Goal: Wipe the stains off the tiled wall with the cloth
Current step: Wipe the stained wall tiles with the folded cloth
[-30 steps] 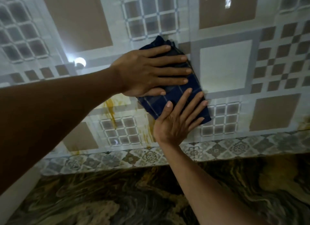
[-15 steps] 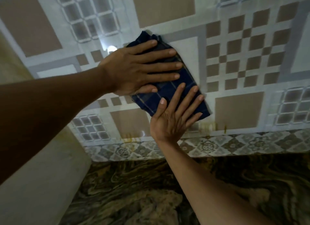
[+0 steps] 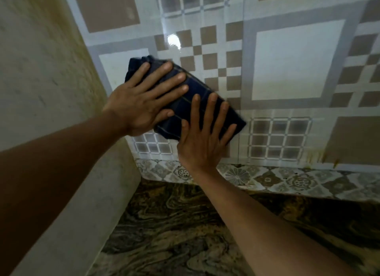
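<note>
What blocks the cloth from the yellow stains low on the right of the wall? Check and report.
Nothing visible. The cloth lies flat on the tiled wall under the left hand and right hand. The yellowish stains sit lower right, above the patterned border, with bare tile between.

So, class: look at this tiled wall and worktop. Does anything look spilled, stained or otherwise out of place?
Yes. Yellow-brown drip stains mark the bottom of the tiled wall at the right, just above the patterned border. They lie well away from the cloth, which both hands press flat near the left corner.
</note>
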Action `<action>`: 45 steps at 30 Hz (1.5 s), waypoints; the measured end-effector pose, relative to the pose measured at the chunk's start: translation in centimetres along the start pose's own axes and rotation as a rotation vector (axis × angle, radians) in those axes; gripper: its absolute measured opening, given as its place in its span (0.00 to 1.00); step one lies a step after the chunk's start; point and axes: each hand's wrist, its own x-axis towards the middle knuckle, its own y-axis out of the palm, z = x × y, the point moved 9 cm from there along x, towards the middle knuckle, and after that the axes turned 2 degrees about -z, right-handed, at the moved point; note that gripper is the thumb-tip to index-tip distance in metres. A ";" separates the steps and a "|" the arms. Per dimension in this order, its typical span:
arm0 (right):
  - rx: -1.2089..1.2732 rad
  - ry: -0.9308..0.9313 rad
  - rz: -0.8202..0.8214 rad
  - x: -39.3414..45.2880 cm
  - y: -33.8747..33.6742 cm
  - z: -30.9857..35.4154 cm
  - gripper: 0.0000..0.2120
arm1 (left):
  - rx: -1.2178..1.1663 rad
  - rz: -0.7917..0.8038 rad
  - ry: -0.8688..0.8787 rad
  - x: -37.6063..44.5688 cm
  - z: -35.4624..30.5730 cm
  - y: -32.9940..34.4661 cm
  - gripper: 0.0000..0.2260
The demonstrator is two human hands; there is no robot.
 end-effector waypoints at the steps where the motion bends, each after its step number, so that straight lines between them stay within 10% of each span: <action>1: -0.019 -0.071 0.011 -0.2 0.1 0.4 0.30 | -0.028 0.008 -0.083 -1.4 -0.2 0.7 0.29; 21: -0.572 -1.393 0.273 -1.6 1.8 4.4 0.28 | -0.836 -0.028 -1.464 -11.1 -15.3 11.1 0.32; 45: -0.717 -1.546 0.409 2.1 -11.7 -19.0 0.29 | -1.096 -0.237 -1.851 11.5 -35.0 3.0 0.31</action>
